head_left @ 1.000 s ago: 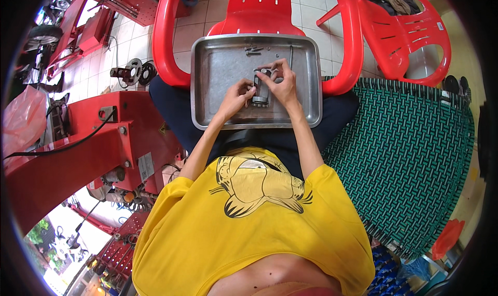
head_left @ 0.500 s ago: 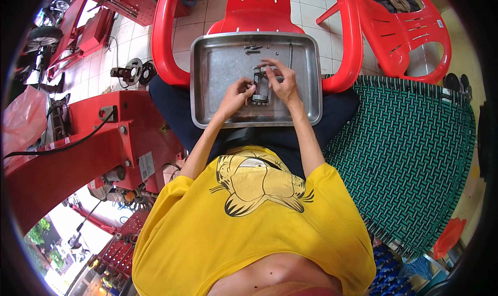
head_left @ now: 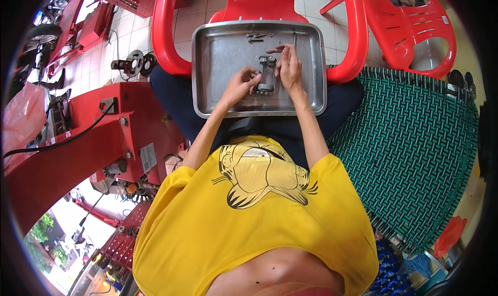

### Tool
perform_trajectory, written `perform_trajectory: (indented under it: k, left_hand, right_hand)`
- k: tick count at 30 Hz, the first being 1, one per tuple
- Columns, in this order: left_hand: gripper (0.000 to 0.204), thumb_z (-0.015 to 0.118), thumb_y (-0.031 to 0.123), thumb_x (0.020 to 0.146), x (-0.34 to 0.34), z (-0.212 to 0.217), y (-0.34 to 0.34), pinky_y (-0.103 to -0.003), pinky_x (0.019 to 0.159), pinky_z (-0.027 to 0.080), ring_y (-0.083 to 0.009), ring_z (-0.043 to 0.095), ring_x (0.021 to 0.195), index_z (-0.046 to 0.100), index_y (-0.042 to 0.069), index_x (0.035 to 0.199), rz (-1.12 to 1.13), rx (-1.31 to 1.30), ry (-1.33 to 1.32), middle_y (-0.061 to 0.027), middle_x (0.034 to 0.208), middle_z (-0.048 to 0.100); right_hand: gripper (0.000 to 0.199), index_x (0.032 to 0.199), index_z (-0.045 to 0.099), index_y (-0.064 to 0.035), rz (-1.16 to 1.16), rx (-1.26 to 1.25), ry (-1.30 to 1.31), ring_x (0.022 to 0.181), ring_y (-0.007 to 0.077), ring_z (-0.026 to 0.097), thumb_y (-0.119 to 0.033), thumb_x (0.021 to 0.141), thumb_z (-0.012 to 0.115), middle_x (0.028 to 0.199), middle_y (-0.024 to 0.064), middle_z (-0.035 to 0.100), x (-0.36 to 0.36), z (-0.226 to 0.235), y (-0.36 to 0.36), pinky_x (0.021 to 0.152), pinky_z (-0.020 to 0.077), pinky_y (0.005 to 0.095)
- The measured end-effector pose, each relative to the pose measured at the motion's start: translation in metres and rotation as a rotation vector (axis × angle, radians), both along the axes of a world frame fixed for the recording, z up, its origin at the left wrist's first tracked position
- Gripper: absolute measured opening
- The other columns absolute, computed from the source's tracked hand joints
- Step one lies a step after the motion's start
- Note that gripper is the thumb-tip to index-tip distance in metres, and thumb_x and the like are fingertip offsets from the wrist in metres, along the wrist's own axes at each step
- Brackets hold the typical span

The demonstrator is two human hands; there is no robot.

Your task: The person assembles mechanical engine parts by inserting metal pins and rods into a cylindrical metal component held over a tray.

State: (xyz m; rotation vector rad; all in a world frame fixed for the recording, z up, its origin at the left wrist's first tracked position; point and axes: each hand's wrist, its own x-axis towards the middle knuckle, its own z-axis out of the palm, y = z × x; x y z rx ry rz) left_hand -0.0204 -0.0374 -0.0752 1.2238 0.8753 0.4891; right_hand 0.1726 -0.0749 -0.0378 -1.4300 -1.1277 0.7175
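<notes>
A grey metal part (head_left: 266, 75) with a frame-like body and a toothed lower end is in the shallow metal tray (head_left: 207, 105), which rests across my lap. My left hand (head_left: 241, 87) is closed at the part's left side, thumb and fingertips against its edge. To the right of the part's upper end is my right hand (head_left: 290, 70), fingers apart and nothing visible between them. Several small bolts (head_left: 255, 38) lie near the tray's far edge. A thin rod-like tool (head_left: 295, 39) lies behind my right hand, partly covered by it.
A red plastic chair (head_left: 171, 37) stands beyond the tray, with another red chair (head_left: 404, 26) at the far right. A green woven seat (head_left: 410, 151) is on my right. Red machinery (head_left: 93, 135) fills the left side, with a sprocket (head_left: 136, 62) on the tiled floor.
My right hand has come off the top of the metal part and moved slightly right, its fingers spreading. My left hand stays at the part's left side. The whole view has shifted slightly.
</notes>
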Motion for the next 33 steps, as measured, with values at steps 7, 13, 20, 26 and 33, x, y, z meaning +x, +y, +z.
perform_trajectory:
  k: [7,13,20,26,33]
  left_hand:
    - [0.023,0.075,0.021,0.098,0.002,0.016,-0.003,-0.024,0.058,0.044,-0.0067,0.055,0.062,0.060,0.003,0.098,0.002,-0.046,-0.018,0.0000,0.079,0.063]
    - [0.032,0.080,0.030,0.095,0.006,0.027,-0.007,-0.025,0.053,0.042,-0.0068,0.056,0.059,0.062,0.003,0.092,0.109,0.010,0.029,-0.0016,0.074,0.066]
    - [0.036,0.081,0.034,0.092,-0.001,0.016,-0.003,-0.025,0.052,0.044,-0.0074,0.057,0.056,0.066,0.002,0.091,0.094,0.040,0.040,-0.0035,0.070,0.068]
    - [0.031,0.078,0.029,0.096,0.002,0.022,-0.006,-0.025,0.053,0.042,-0.0068,0.055,0.057,0.062,0.004,0.091,0.081,0.077,0.073,-0.0001,0.069,0.063]
    - [0.032,0.083,0.026,0.091,0.013,0.042,-0.015,-0.026,0.056,0.047,-0.0080,0.059,0.059,0.062,0.001,0.089,0.070,0.458,0.177,-0.0027,0.066,0.064]
  right_hand:
    - [0.037,0.109,0.060,-0.0050,-0.082,0.055,-0.031,0.051,0.0120,0.062,-0.035,0.114,0.039,0.092,0.0073,0.077,0.001,-0.009,0.000,0.049,0.0470,0.0278]
    - [0.029,0.109,0.058,-0.0039,-0.123,0.033,-0.056,0.053,0.0136,0.064,-0.031,0.113,0.046,0.092,0.0090,0.075,0.004,-0.008,0.005,0.051,0.0483,0.0288]
    - [0.027,0.116,0.063,-0.0051,-0.123,-0.029,-0.108,0.057,0.0170,0.069,-0.030,0.108,0.057,0.092,0.0095,0.076,0.001,-0.010,0.006,0.054,0.0508,0.0310]
    - [0.029,0.113,0.070,-0.0069,0.010,-0.139,-0.248,0.063,0.0222,0.072,-0.034,0.104,0.063,0.090,0.0120,0.075,0.001,-0.010,0.003,0.059,0.0530,0.0309]
    - [0.026,0.108,0.065,-0.0005,-0.024,-0.063,-0.039,0.066,0.0181,0.072,-0.026,0.102,0.068,0.084,0.0104,0.073,0.002,-0.006,0.009,0.060,0.0556,0.0305]
